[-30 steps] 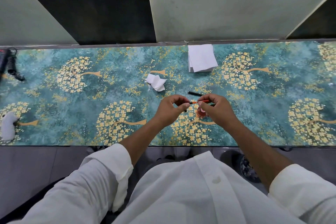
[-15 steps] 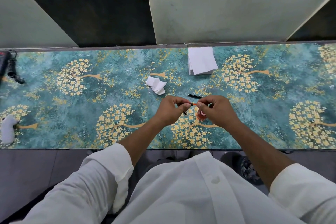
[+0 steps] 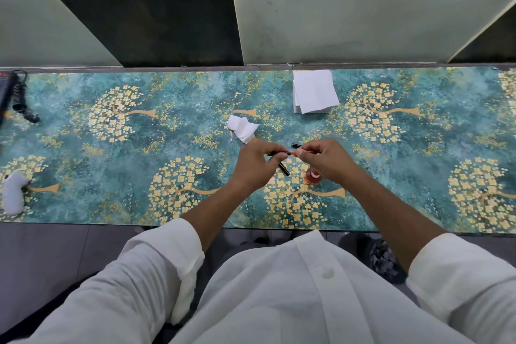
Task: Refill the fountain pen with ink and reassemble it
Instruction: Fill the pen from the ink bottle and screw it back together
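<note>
Above the tabletop (image 3: pixel 83 165) middle, the left hand (image 3: pixel 255 165) grips a black pen section (image 3: pixel 277 152), mostly hidden. The right hand (image 3: pixel 325 160) pinches its orange converter (image 3: pixel 291 153), fingers covering the end. An ink bottle (image 3: pixel 312 177) sits half-hidden beneath.

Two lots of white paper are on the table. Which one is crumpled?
The crumpled tissue, just beyond the left hand. The other, the stack of napkins near the table's far edge, lies flat and square.
</note>
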